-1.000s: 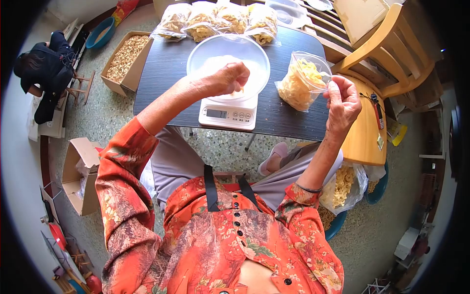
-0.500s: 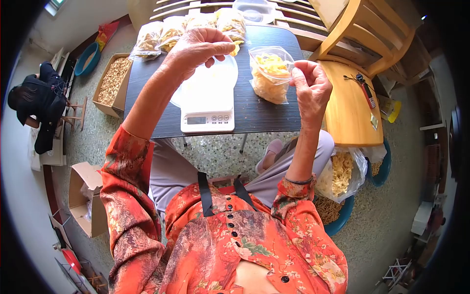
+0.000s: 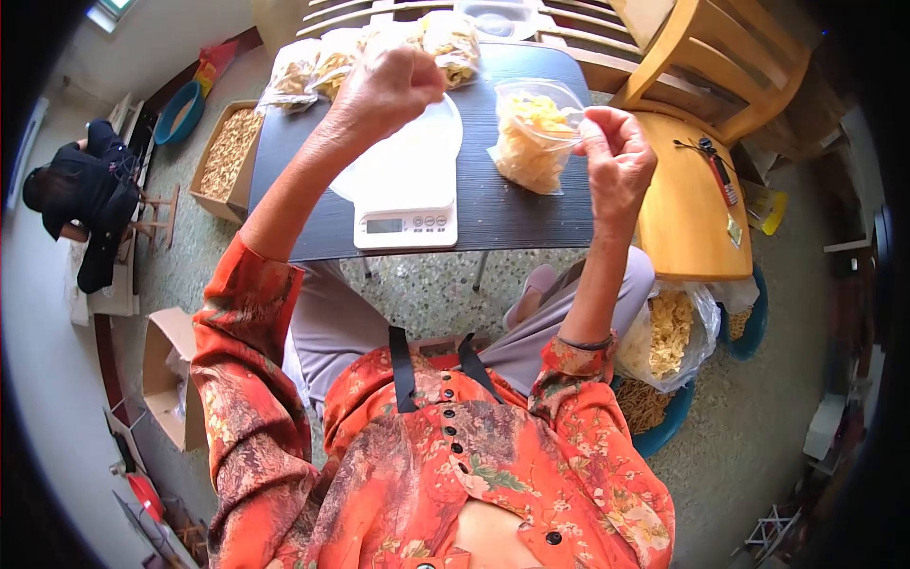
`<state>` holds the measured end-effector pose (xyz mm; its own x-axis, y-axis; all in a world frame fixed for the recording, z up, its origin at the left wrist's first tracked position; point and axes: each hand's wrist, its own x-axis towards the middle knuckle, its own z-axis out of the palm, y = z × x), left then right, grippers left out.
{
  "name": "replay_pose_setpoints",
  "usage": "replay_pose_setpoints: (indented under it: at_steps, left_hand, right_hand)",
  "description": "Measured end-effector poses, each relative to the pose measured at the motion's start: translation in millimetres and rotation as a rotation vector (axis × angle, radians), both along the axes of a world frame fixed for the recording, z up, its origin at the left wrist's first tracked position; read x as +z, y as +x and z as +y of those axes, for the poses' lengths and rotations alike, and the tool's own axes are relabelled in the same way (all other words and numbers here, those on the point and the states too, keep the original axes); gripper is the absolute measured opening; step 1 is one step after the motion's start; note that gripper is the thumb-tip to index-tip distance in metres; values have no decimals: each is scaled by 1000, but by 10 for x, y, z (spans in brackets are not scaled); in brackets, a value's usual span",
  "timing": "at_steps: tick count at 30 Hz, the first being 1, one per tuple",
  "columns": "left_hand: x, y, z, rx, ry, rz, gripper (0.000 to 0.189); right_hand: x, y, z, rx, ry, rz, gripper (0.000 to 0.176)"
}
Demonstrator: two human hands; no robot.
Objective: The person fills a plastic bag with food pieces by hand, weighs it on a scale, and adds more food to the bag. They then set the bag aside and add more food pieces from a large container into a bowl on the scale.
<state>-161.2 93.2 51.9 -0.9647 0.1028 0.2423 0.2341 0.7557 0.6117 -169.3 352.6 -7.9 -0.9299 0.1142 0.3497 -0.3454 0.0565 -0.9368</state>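
My right hand (image 3: 621,166) pinches the rim of a clear zip bag (image 3: 533,156) that stands upright on the dark table, its mouth open and yellowish dried slices inside. Above the far part of a white kitchen scale (image 3: 408,204), my left hand (image 3: 391,87) is raised with its fingers curled closed. Whatever those fingers hold, if anything, is hidden and slightly blurred. The scale's pan is washed out by glare, and its display is too small to read.
Several filled bags (image 3: 450,47) line the table's far left edge beside a clear plastic tub (image 3: 498,19). A wooden chair (image 3: 697,228) stands at right, above an open sack of dried pieces (image 3: 671,332). A cardboard box (image 3: 227,156) and a seated person (image 3: 81,194) are at left.
My left hand has turned and shifted slightly; the yellow piece seen at its fingertips earlier no longer shows. My right hand keeps hold of the bag's rim. The view has shifted slightly.
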Motion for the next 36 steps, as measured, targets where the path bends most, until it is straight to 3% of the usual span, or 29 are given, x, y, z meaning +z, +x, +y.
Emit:
replay_pose_setpoints:
  at_steps: [4, 6, 8, 12, 21, 23, 25, 28, 32, 36]
  left_hand:
    - [-436, 52, -249, 32, -340, -189, 17]
    - [-571, 57, -255, 82, -318, -257, 25]
    - [-688, 101, -245, 85, -351, -137, 31]
    - [-735, 32, -208, 75, -429, -271, 26]
    - [-776, 23, -244, 86, -420, -251, 8]
    - [-746, 27, -305, 80, -429, -222, 8]
    - [-545, 48, -317, 72, -166, -308, 10]
    - [-221, -20, -235, -83, 218, -221, 12]
    - [181, -80, 220, -211, 146, -39, 11]
    - [81, -265, 501, -318, -62, 131, 14]
  right_hand:
    - [4, -24, 19, -11, 34, -2, 10]
    - [-14, -17, 9, 6, 37, -1, 10]
    - [9, 10, -16, 5, 19, -2, 11]
    - [22, 24, -31, -4, 41, 6, 10]
    - [-9, 0, -21, -2, 31, 8, 10]
    - [14, 13, -39, -7, 52, 0, 10]
    - [-45, -15, -34, 11, 25, 26, 10]
    - [-44, -19, -23, 39, 20, 22, 11]
    - [13, 24, -28, 33, 29, 23, 12]
    - [3, 7, -4, 41, 15, 14, 12]
